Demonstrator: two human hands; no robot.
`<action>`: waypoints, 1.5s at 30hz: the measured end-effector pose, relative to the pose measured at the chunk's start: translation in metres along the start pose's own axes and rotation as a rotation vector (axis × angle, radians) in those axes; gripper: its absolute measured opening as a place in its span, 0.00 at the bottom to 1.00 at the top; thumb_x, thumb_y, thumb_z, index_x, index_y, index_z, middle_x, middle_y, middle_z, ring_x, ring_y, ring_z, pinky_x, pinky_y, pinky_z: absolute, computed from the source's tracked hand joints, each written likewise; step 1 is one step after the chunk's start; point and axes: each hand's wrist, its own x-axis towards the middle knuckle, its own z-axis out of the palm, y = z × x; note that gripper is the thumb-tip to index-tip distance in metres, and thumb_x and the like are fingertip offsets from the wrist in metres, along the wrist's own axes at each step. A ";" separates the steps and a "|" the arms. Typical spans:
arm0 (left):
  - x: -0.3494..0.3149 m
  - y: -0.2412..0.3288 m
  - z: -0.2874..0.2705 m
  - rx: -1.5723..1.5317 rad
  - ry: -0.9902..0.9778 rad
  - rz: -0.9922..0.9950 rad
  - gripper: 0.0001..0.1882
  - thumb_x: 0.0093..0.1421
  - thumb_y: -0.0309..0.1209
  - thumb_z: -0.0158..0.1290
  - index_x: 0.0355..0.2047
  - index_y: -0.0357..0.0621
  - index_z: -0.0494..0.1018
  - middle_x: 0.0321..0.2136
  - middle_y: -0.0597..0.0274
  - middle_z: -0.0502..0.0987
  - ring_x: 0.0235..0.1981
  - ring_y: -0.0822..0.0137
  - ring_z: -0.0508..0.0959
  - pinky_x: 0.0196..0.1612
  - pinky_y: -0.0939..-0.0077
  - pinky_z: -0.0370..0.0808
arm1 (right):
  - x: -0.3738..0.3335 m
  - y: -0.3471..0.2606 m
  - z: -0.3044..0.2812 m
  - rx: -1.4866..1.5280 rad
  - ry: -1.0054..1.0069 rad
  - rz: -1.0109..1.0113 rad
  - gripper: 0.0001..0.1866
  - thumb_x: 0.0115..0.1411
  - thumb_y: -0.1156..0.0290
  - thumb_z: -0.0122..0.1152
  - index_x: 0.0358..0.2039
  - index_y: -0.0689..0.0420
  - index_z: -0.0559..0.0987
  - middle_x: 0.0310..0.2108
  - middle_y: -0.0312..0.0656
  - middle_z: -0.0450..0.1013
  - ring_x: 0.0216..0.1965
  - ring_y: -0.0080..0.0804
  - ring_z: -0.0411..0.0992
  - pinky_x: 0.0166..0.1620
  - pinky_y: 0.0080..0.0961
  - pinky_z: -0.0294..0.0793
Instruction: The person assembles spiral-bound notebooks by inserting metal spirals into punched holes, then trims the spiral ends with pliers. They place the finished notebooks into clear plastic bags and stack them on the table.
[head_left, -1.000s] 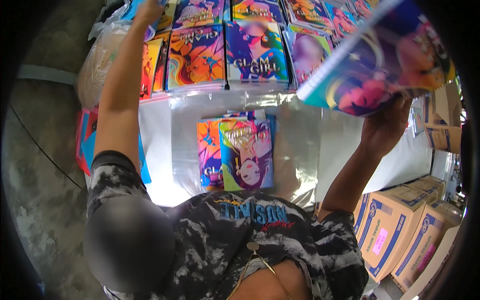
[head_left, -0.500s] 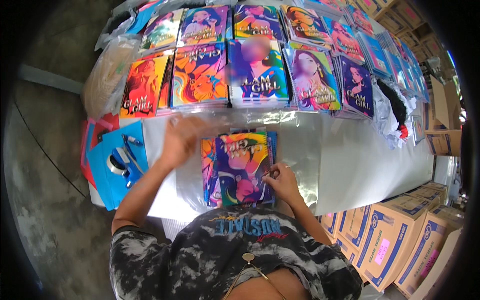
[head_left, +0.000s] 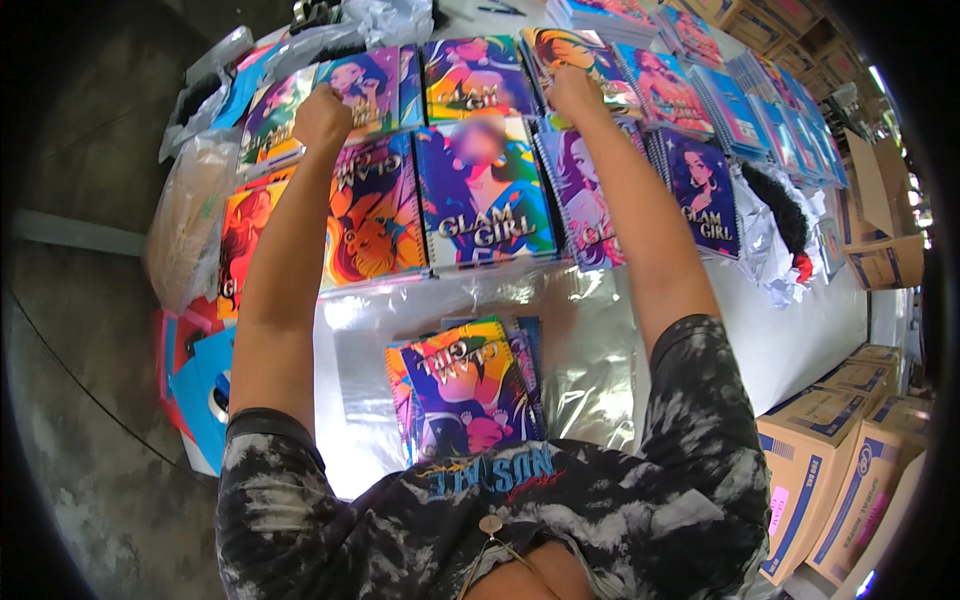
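Observation:
My left hand (head_left: 322, 118) reaches to the back row, fingers curled at the left edge of a purple spiral notebook (head_left: 366, 92). A notebook with a pale cover (head_left: 276, 122) lies just left of it. Farther right, my right hand (head_left: 576, 95) has its fingers bent in on a notebook with an orange-haired figure (head_left: 612, 75); the fingertips are partly hidden. Near my chest, a small pile of notebooks (head_left: 470, 385) lies slightly fanned on a clear plastic sheet (head_left: 590, 350), with a colourful upside-down cover on top.
Front-row stacks include an orange notebook (head_left: 375, 215) and a blue-purple notebook (head_left: 485, 200) under my arms. A plastic bag (head_left: 185, 230) and blue folder (head_left: 205, 390) lie left. Crumpled wrapping (head_left: 775, 240) sits right; cartons (head_left: 810, 430) stand beside the table.
Both hands have left the area by the small pile and stretched forward to the back row of notebooks. My body leans in, and the pile's top notebook sits tilted.

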 end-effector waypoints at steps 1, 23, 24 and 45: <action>-0.004 -0.006 0.006 0.091 0.100 -0.034 0.31 0.48 0.52 0.57 0.42 0.38 0.70 0.44 0.48 0.72 0.48 0.52 0.71 0.47 0.59 0.68 | 0.007 0.001 0.001 0.051 0.070 0.001 0.17 0.50 0.63 0.59 0.37 0.60 0.77 0.36 0.57 0.74 0.41 0.51 0.73 0.45 0.40 0.72; -0.397 -0.048 -0.046 -0.874 -0.323 -0.246 0.17 0.54 0.40 0.58 0.17 0.40 0.71 0.13 0.70 0.68 0.13 0.77 0.64 0.17 0.76 0.61 | -0.230 -0.008 -0.138 0.453 0.591 -0.592 0.12 0.54 0.67 0.58 0.37 0.59 0.77 0.38 0.40 0.74 0.43 0.31 0.70 0.48 0.28 0.66; -0.427 -0.063 -0.030 -0.590 -0.468 -0.253 0.18 0.52 0.41 0.59 0.18 0.38 0.71 0.13 0.64 0.70 0.13 0.72 0.66 0.18 0.73 0.64 | -0.248 -0.020 -0.120 0.476 0.470 -0.750 0.12 0.55 0.67 0.57 0.38 0.58 0.77 0.40 0.41 0.73 0.45 0.33 0.69 0.50 0.30 0.64; -0.451 -0.029 0.000 -0.256 -0.208 0.436 0.17 0.48 0.40 0.58 0.38 0.52 0.74 0.28 0.62 0.70 0.30 0.60 0.71 0.33 0.67 0.67 | -0.036 0.148 -0.042 -0.244 0.382 -0.064 0.11 0.57 0.67 0.52 0.39 0.55 0.76 0.36 0.47 0.75 0.40 0.46 0.72 0.45 0.39 0.68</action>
